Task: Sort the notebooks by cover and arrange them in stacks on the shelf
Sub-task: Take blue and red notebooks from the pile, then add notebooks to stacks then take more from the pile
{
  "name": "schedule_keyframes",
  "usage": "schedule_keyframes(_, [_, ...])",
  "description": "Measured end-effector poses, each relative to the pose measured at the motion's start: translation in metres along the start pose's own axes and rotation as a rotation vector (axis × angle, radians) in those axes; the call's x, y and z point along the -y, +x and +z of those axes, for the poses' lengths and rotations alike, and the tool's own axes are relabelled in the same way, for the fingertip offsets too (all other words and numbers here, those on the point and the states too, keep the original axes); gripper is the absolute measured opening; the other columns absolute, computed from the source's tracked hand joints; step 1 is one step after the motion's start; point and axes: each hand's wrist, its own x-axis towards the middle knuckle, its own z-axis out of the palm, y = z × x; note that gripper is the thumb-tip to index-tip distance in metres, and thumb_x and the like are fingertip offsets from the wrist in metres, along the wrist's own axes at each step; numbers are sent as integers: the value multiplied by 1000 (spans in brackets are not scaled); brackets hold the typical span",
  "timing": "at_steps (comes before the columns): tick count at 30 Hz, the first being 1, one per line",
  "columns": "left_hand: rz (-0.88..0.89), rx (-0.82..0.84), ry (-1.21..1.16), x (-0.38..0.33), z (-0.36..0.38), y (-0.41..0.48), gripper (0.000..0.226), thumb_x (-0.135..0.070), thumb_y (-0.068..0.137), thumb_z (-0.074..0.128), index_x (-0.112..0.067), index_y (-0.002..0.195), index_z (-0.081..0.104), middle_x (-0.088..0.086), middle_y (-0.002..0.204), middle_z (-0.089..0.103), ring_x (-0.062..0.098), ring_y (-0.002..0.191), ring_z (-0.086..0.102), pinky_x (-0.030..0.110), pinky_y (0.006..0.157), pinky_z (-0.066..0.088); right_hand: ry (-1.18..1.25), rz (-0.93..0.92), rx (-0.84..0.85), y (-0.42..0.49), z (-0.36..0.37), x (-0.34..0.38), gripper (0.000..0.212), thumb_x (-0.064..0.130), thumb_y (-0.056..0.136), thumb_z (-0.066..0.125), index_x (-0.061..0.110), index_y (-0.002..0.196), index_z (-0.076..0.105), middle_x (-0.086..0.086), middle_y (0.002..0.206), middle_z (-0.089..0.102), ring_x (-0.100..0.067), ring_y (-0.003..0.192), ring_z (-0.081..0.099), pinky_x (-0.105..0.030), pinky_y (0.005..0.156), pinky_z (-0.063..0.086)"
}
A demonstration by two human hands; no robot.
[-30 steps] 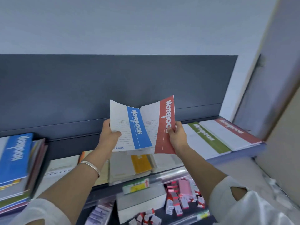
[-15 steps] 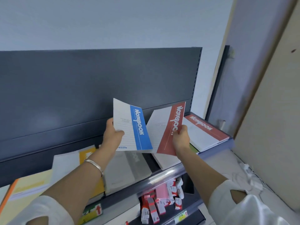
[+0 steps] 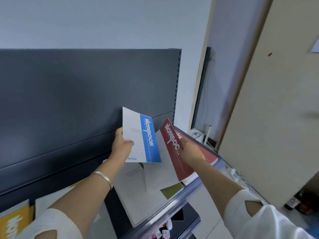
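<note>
My left hand [image 3: 121, 146] holds a blue-striped notebook [image 3: 141, 137] upright in front of the dark back panel. My right hand [image 3: 190, 150] grips a red-striped notebook [image 3: 172, 149], tilted down to the right over the right end of the shelf [image 3: 174, 201]. Under that hand lies a stack with a red cover [image 3: 207, 154] at the shelf's right end. A green-striped notebook [image 3: 170, 191] and a white and grey one [image 3: 138, 190] lie flat on the shelf below the held pair. A yellow notebook [image 3: 12, 221] shows at the bottom left.
The dark grey back panel [image 3: 77, 104] rises behind the shelf. A beige door [image 3: 276, 109] stands close on the right. Small red and white boxes [image 3: 164, 232] sit on a lower shelf. Cables and a power strip [image 3: 233, 171] lie on the floor to the right.
My view has swung right. The two notebooks have come apart: the red one has moved right and tipped down toward the red stack, while the blue one stays upright in my left hand.
</note>
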Motion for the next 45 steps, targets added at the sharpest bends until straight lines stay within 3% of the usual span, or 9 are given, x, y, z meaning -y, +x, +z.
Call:
schedule_keyframes(5, [-47,-44,52,4,34,10,48,5,91,45,-17,132,35,2,116,53,19,101,53,24,60,43,-264,46,40,40,-11,-40,32,22,97,44,20,129,42,-9,115,62,-30,103,61,-38,77,48])
schedule_keyframes(13, [-136,-253,77,8,74,2,48,1,94,47,-22,134,33,3,113,52,11,82,53,25,57,45,-399,-71,56,77,-20,-68,42,24,93,55,15,131,41,-11,127,50,-30,119,50,-41,94,44])
schedule_keyframes(16, [-152,-319,94,9,76,-3,48,-1,94,48,-22,135,32,3,112,52,11,78,53,26,60,48,-492,-296,12,77,-8,-66,53,33,92,55,22,140,38,-10,148,32,-32,135,33,-47,106,34])
schedule_keyframes(19, [-166,-366,114,8,75,-7,47,-3,95,49,-23,134,31,1,109,51,12,77,53,25,59,47,-468,-604,222,74,11,-57,53,45,97,41,34,147,26,-3,160,8,-32,147,11,-57,114,15])
schedule_keyframes(23, [-163,-393,119,7,68,-13,46,-3,95,48,-24,133,32,1,112,53,11,78,54,26,59,47,-484,-630,427,75,27,-58,53,51,98,32,39,147,19,-1,161,6,-32,148,2,-63,113,3])
schedule_keyframes(31, [-164,-476,81,9,48,-45,44,-5,95,48,-22,132,32,2,110,53,13,80,55,27,60,47,-498,-634,365,72,22,-51,53,42,99,37,28,148,26,-6,159,14,-31,146,12,-59,116,11])
schedule_keyframes(36, [-172,-485,37,4,16,-77,44,2,92,46,-17,130,37,5,113,53,21,93,55,36,73,49,-398,-770,275,43,39,-8,47,36,98,43,21,142,38,-9,152,30,-29,140,29,-48,113,27])
schedule_keyframes(38, [-170,-512,23,4,-4,-90,44,3,91,44,-16,130,38,6,114,54,20,92,54,32,69,47,-361,-818,265,28,49,10,44,36,98,44,22,140,41,-7,151,33,-27,137,35,-44,111,33])
schedule_keyframes(45, [-234,-552,56,21,-92,-138,47,1,91,47,-18,132,33,6,117,52,27,99,54,40,78,47,-313,-911,277,-25,78,83,46,31,99,42,21,143,37,-8,149,34,-28,133,38,-39,104,39])
